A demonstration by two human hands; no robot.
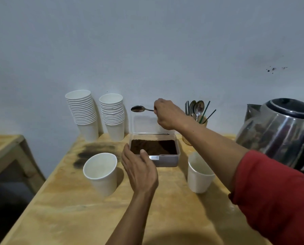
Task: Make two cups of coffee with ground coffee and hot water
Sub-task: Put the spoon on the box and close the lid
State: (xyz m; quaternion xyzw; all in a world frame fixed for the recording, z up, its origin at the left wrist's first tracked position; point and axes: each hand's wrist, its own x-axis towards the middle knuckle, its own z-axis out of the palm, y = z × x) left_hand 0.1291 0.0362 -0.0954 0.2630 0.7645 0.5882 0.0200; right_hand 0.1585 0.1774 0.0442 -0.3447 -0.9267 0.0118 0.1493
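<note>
A clear plastic box (167,160) of ground coffee (153,147) stands open on the wooden table (165,209), its lid tipped up against the wall. My right hand (167,114) holds a metal spoon (138,108) in the air above the box; the bowl points left and looks empty. My left hand (138,167) rests at the box's front left corner with relaxed fingers touching its side. One white paper cup (101,173) stands left of that hand. Another white paper cup (199,174) stands right of the box, partly behind my right forearm.
Two stacks of white paper cups (83,112) (113,114) lean at the wall behind. A holder with spoons and green stirrers (198,112) is partly hidden by my right hand. A steel kettle (278,133) stands at the right. A dark stain (94,151) marks the table's left side.
</note>
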